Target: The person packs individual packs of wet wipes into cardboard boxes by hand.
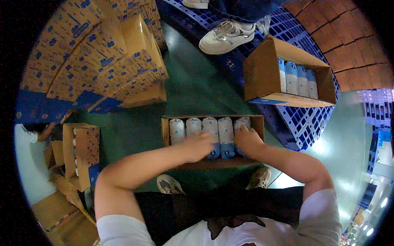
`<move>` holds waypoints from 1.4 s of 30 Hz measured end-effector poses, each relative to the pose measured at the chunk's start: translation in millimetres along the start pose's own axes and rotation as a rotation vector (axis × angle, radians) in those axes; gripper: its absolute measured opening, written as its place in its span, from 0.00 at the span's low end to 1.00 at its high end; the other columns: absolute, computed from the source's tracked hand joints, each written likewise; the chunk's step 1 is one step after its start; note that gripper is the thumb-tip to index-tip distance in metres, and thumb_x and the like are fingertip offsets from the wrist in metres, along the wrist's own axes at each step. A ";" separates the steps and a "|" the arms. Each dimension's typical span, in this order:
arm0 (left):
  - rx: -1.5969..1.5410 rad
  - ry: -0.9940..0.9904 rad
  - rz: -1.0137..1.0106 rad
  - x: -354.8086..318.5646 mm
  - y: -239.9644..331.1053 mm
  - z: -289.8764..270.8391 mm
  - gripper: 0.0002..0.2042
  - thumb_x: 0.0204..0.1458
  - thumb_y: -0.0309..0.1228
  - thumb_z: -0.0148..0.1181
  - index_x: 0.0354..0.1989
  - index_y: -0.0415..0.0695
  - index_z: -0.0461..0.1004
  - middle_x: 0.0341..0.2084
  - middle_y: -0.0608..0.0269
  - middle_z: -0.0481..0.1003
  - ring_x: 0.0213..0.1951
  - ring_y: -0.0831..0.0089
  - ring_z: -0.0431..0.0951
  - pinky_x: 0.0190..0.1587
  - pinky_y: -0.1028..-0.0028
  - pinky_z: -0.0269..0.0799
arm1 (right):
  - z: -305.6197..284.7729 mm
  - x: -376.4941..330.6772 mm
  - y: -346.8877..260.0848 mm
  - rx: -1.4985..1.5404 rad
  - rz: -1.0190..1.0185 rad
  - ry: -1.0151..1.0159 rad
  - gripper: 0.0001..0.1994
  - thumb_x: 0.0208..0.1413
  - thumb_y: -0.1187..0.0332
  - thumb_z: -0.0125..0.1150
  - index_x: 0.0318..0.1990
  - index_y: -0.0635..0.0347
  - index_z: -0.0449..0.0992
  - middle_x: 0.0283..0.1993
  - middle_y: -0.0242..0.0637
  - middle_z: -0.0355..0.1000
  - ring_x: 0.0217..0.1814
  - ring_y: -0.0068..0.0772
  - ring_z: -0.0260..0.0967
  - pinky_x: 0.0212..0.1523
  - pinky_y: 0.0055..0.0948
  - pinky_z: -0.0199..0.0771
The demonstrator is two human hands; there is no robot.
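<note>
An open cardboard box (213,163) stands on the floor between my feet, with a row of slim white-and-blue plastic-wrapped packs (210,125) in it. My left hand (200,145) is over the middle of the row, across the second and third packs from the left. Motion smears its fingers, so whether it grips a pack does not show. At the right end, my right hand (248,141) has its fingers curled on the rightmost pack (242,122), partly covering it.
Ahead right, another open box (262,69) of similar packs sits on a blue plastic pallet (293,123). Printed cartons (82,53) are stacked at the left. A person (35,164) works beside an open carton (88,143). Another person's shoe (227,37) is on the pallet's edge.
</note>
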State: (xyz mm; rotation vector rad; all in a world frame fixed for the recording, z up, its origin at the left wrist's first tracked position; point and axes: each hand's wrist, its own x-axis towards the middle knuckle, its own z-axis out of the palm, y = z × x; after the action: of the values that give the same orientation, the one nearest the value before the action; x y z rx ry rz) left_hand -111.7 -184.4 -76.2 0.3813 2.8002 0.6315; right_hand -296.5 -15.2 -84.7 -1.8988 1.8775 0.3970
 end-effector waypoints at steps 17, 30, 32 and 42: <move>-0.872 0.005 -1.182 -75.6 -8.2 -31.6 0.13 0.45 0.32 0.52 0.36 0.36 0.72 0.31 0.52 0.75 0.36 0.60 0.75 0.38 0.64 0.69 | -6.1 -82.1 67.4 1.350 0.576 -0.285 0.20 0.47 0.62 0.55 0.43 0.69 0.67 0.33 0.46 0.68 0.32 0.45 0.69 0.31 0.38 0.71; -1.288 -0.086 -0.611 54.6 143.8 -124.3 0.14 0.52 0.31 0.53 0.44 0.37 0.69 0.39 0.64 0.73 0.41 0.75 0.71 0.45 0.73 0.66 | -97.1 -330.2 160.8 0.408 1.037 0.479 0.12 0.44 0.63 0.49 0.32 0.59 0.72 0.30 0.50 0.71 0.33 0.55 0.69 0.34 0.46 0.69; -1.449 -0.027 -0.764 115.8 184.9 -110.8 0.12 0.51 0.34 0.54 0.35 0.36 0.73 0.30 0.65 0.74 0.33 0.76 0.71 0.38 0.74 0.66 | -105.8 -338.8 206.9 0.254 1.092 0.695 0.10 0.46 0.65 0.50 0.34 0.57 0.74 0.30 0.49 0.71 0.34 0.54 0.68 0.35 0.45 0.69; -0.206 0.607 0.313 238.1 183.1 -167.6 0.21 0.41 0.40 0.62 0.43 0.44 0.71 0.44 0.56 0.67 0.45 0.57 0.67 0.50 0.60 0.61 | 22.6 -336.0 152.1 1.769 1.246 1.264 0.48 0.45 0.48 0.61 0.66 0.51 0.34 0.66 0.43 0.44 0.67 0.38 0.44 0.64 0.35 0.44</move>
State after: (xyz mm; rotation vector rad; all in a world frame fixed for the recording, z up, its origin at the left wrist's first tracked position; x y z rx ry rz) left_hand -347.2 -16.6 110.1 0.6926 3.2088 1.2828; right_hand -458.2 290.4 45.7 0.5334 2.1357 -1.8403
